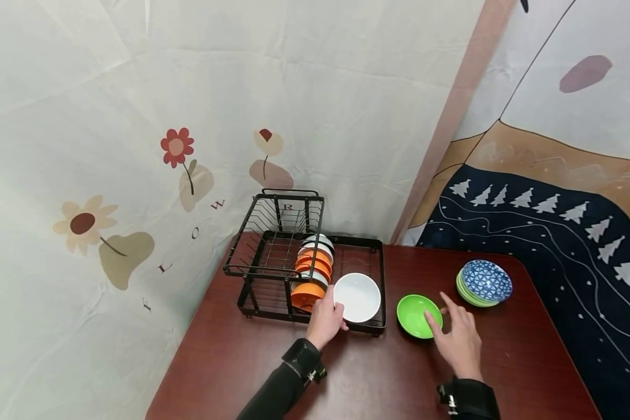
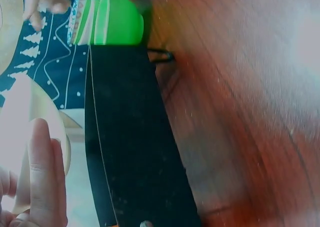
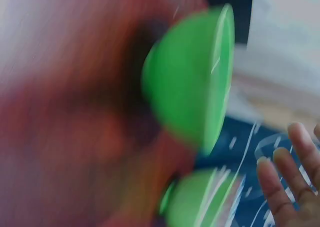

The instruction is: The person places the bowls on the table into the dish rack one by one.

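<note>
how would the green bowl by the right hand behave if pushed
The green bowl may be slippery, as its surface looks glossy. Its evenly round rim suggests a stiff wall. It might tip if pressed at the edge, since it narrows towards its base.

From my head I look down across the table (image 1: 373, 379); close, sideways wrist views share the green bowl (image 3: 185, 82).
</note>
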`<state>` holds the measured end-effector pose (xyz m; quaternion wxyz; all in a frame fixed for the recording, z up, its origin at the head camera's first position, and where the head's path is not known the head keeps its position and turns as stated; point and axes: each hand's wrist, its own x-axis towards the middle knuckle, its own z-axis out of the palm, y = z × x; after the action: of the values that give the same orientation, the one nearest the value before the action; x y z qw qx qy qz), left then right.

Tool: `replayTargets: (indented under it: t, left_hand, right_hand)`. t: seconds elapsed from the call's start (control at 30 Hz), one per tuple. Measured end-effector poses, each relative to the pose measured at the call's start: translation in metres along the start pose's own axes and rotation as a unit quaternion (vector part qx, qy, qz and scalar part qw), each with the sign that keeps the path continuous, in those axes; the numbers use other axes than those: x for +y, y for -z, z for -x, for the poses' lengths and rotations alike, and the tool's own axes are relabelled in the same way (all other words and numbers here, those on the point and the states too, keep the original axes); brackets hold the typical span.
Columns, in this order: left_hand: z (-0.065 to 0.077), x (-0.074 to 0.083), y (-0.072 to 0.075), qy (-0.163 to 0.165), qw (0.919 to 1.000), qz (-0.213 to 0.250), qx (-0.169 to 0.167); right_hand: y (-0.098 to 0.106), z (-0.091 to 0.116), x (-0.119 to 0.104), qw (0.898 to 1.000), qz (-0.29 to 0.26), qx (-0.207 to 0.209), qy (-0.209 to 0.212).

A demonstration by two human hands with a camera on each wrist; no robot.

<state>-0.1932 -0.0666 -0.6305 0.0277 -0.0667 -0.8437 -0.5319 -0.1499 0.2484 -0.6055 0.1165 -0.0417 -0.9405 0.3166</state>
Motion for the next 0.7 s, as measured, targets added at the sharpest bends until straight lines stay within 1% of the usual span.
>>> replayTargets:
  t: [0.07, 0.17, 0.2, 0.23, 0.3, 0.37, 0.47, 0.57, 0.7]
  left_hand:
    - [-0.005, -0.013, -0.001, -0.010, 0.9999, -0.008, 0.009]
    - [-0.011, -0.016, 0.002, -0.015, 0.9998, -0.005, 0.010]
    - [-0.014, -0.016, 0.003, -0.014, 0.9998, -0.008, 0.011]
    - [-0.017, -0.020, 0.002, -0.012, 0.9997, -0.015, 0.014]
    - [-0.024, -0.025, 0.001, -0.010, 0.9991, -0.037, 0.018]
    - [-0.032, -0.029, 0.000, -0.009, 0.9974, -0.069, 0.020]
    - [-0.042, -0.028, 0.001, -0.027, 0.9924, -0.116, 0.028]
    - [-0.050, -0.026, 0.001, -0.039, 0.9875, -0.148, 0.035]
    - [-0.060, -0.028, -0.002, -0.054, 0.9812, -0.178, 0.050]
  right_hand:
    - [0.007, 0.003, 0.018, 0.998, 0.011, -0.059, -0.032]
    - [0.011, 0.005, 0.041, 0.985, 0.029, -0.154, -0.070]
    - [0.011, 0.006, 0.048, 0.980, 0.036, -0.178, -0.075]
    - [0.011, 0.008, 0.053, 0.976, 0.042, -0.199, -0.078]
    - [0.009, 0.012, 0.063, 0.968, 0.050, -0.230, -0.082]
    - [0.006, 0.018, 0.071, 0.963, 0.058, -0.248, -0.085]
    - [0.002, 0.025, 0.080, 0.958, 0.068, -0.263, -0.096]
    - [-0.003, 0.030, 0.086, 0.957, 0.079, -0.262, -0.099]
    - [-0.007, 0.031, 0.089, 0.957, 0.091, -0.258, -0.098]
